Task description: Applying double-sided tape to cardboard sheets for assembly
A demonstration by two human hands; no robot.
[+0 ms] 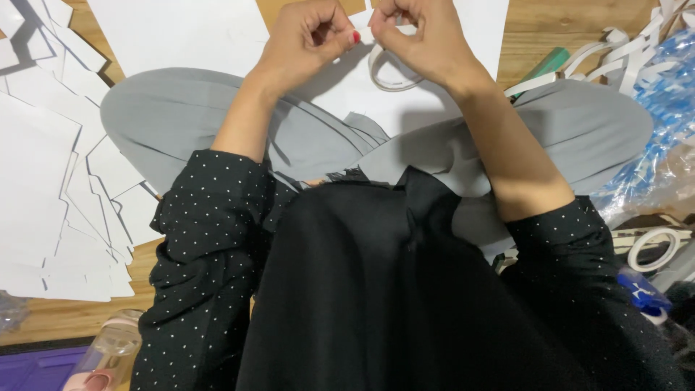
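Wooden flooring point(572, 29) is seen beneath a seated person in grey trousers point(181, 116) and a dark dotted top, with a large white sheet point(181, 29) spread ahead of the knees. Left of that sheet, a heap of cut white card pieces point(51, 188) is spread over the floor. Just above the sheet's near edge, the left hand point(308, 36) is closed in a pinch on one end of a narrow white paper strip point(364, 34); the right hand point(423, 40) is pinched shut on the other end, and a loop of the strip point(391, 76) hangs below it. Right of the sheet, loose white strips point(622, 51), blue-printed plastic wrap point(670, 94) and a tape roll point(655, 248) are seen.
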